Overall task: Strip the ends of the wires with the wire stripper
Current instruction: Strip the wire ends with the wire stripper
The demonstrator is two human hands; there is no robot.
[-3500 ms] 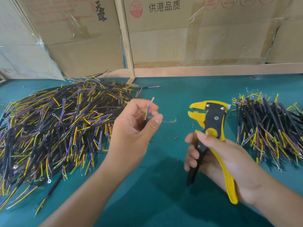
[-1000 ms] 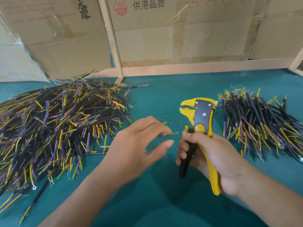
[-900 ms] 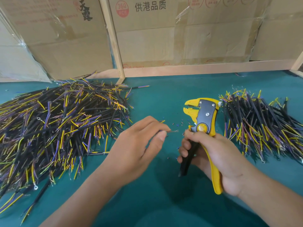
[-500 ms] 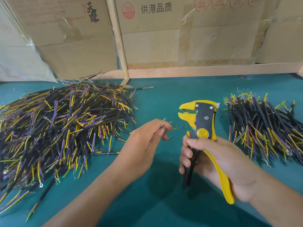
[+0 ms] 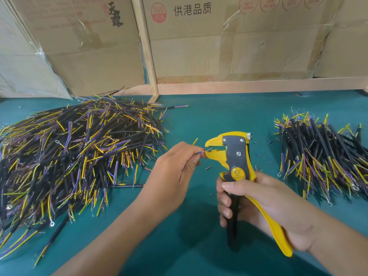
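Two bare hands work over a teal table (image 5: 209,116). Left hand (image 5: 175,176) pinches a thin wire (image 5: 200,152) between thumb and curled fingers, wire end reaching into the open yellow mouth of the wire stripper (image 5: 237,162). A second, yellow strand sticks up from the same pinch. Can't tell if the stripper's blades are biting the wire yet. Right hand (image 5: 264,208) grips the stripper's two handles, fingers curled round the black handle, thumb lying across below the round yellow badge; yellow handle runs out past the palm toward the lower right. Stripper head upright, beak pointing left toward the left hand.

Big pile of wires (image 5: 75,156) on the left side of the table: black sheaths with yellow, purple and blue ends, some with ring terminals. Smaller pile of wires (image 5: 322,156) on the right, just beyond the stripper, well apart from the big one. Small insulation scraps (image 5: 208,167) lie on the table between the hands and near the right pile. Cardboard boxes (image 5: 219,46) with printed characters stand along the back edge, a wooden post (image 5: 147,56) in front of them.
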